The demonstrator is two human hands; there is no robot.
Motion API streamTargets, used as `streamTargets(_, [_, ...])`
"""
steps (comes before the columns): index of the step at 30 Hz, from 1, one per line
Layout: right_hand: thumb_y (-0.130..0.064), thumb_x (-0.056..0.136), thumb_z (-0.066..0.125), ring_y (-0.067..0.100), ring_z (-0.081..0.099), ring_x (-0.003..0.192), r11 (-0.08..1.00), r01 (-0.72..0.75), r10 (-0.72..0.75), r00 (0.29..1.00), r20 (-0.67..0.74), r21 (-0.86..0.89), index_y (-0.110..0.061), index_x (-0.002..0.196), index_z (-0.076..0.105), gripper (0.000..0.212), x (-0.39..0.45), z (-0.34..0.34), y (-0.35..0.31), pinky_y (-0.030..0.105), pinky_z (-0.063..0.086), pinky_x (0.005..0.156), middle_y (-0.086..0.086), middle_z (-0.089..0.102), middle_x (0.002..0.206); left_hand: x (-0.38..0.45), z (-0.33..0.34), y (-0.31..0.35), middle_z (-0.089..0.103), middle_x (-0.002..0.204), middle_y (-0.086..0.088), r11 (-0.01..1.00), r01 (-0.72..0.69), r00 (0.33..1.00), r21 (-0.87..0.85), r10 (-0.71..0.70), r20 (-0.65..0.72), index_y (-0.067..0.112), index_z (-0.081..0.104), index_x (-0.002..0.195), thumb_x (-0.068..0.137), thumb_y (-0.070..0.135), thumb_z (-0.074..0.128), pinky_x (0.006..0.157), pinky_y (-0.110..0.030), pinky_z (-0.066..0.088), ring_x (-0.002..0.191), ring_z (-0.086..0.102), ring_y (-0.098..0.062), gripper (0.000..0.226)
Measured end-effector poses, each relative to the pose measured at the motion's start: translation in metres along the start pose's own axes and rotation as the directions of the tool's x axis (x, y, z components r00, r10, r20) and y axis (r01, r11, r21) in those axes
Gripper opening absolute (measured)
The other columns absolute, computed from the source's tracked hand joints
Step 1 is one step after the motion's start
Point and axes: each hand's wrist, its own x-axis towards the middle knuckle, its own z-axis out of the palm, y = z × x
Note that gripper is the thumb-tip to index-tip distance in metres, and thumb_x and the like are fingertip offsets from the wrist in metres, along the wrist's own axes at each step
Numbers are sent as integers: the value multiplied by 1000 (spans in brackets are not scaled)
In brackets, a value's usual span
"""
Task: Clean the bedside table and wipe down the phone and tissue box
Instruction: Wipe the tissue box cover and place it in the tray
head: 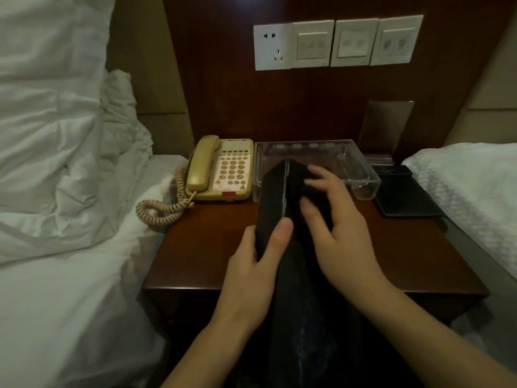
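Box: black tissue box (272, 197), long and matte with sharp edges, held tilted above the near middle of the table, one corner pointing to the far side.
Left hand: left hand (251, 264) grips the box's near left edge, thumb laid flat on its top face, fingers curled under.
Right hand: right hand (333, 219) rests on the box's right face, fingers spread and lightly bent; blurred, so whether it pinches anything cannot be told.
Table: table (201, 247) of dark polished wood, square-edged, between two beds.
Phone: beige plastic phone (221, 169) at the far left of the table, handset in its cradle, coiled cord (159, 208) spilling off the left edge.
Tray: clear acrylic tray (361, 175), rectangular, just right of the phone, behind the box.
Pad: flat black pad (405, 197) at the far right.
Bedding: rumpled white sheets (56, 163) to the left.
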Motion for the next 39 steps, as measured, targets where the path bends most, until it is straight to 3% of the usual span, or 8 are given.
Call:
streamTargets(4, [-37, 101, 47, -1, 32, 142, 999, -22, 23, 1000, -14, 38, -49, 123, 49, 25, -15, 5, -4, 45, 35, 115, -31, 38, 148, 2, 1, 3, 72, 89, 22, 999, 17, 1000, 40, -16, -20, 33, 67, 105, 70, 82, 43, 66, -6, 44, 83, 64, 12, 65])
streamTargets(8, [-42, 97, 45, -12, 15, 144, 1000, 14, -17, 988, 155, 20, -61, 121, 45, 31, -71, 4, -11, 34, 24, 116, -42, 29, 147, 6, -2, -1, 73, 103, 23, 999, 29, 999, 20, -28, -39, 40, 69, 113, 74, 93, 37, 92, -24, 47, 99, 65, 9, 73])
streamTargets(17, [-34, 100, 49, -7, 39, 133, 995, -97, 97, 995, 18, 15, -42, 122, 51, 23, -4, 1, -2, 40, 40, 112, -29, 41, 143, -2, 0, 5, 73, 106, 13, 997, 66, 998, -44, -67, -10, 35, 64, 120, 64, 81, 52, 67, -9, 49, 89, 67, 9, 74])
streamTargets(21, [-40, 96, 51, -14, 17, 142, 998, 7, 9, 975, 223, -68, -54, 118, 50, 26, -57, 0, -12, 26, 24, 118, -43, 31, 145, 6, -6, -4, 77, 105, 9, 984, 128, 988, -122, -136, -66, 28, 73, 113, 72, 81, 61, 93, -34, 53, 101, 72, -7, 68])
streamTargets(24, [-39, 95, 53, -15, 12, 143, 996, 56, -32, 942, 335, -63, -58, 117, 49, 29, -73, -11, -10, 19, 17, 113, -45, 27, 146, 8, -6, -4, 77, 105, 11, 986, 112, 992, -120, -119, -53, 28, 73, 112, 69, 76, 59, 94, -33, 52, 101, 71, -5, 66])
streamTargets(29, [-34, 98, 51, -10, 32, 135, 992, -91, 103, 985, 139, -91, -44, 122, 53, 26, -15, -16, 16, 27, 31, 114, -37, 36, 141, 3, -4, 3, 74, 108, 15, 989, 122, 992, -80, -124, -24, 34, 67, 120, 63, 78, 55, 68, -9, 49, 91, 68, 8, 72])
streamTargets(35, [-30, 101, 52, -4, 41, 130, 984, -167, 174, 976, 130, -65, -36, 124, 56, 24, 0, -9, 27, 28, 36, 111, -23, 45, 140, 3, -11, 7, 69, 112, 5, 952, 287, 958, -110, -284, 41, 26, 53, 128, 58, 65, 73, 63, -16, 52, 87, 73, -6, 82])
streamTargets(39, [-30, 101, 51, -2, 42, 129, 975, -219, 223, 966, 133, -47, -40, 129, 51, 29, 3, -12, 25, 32, 37, 112, -21, 47, 139, -1, -16, 8, 74, 114, 6, 925, 345, 936, -161, -326, 134, 38, 54, 130, 55, 62, 83, 79, -31, 59, 92, 76, -11, 85])
